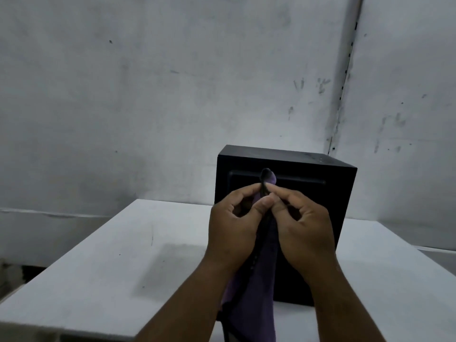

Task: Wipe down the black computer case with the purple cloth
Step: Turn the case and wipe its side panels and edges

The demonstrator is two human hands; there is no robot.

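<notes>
The black computer case (320,183) stands upright on the white table (123,267), right of centre. In front of it both my hands hold up the purple cloth (261,280), which has a dark edge. My left hand (232,225) and my right hand (303,225) pinch the cloth's top corner between thumb and fingers, close together. The cloth hangs down between my forearms toward the table's near edge. My hands hide the lower middle of the case's front.
A stained grey-white wall (172,95) rises behind the table, with a vertical seam (345,77) at the right. The table's left edge (61,262) drops to a dark gap by the floor.
</notes>
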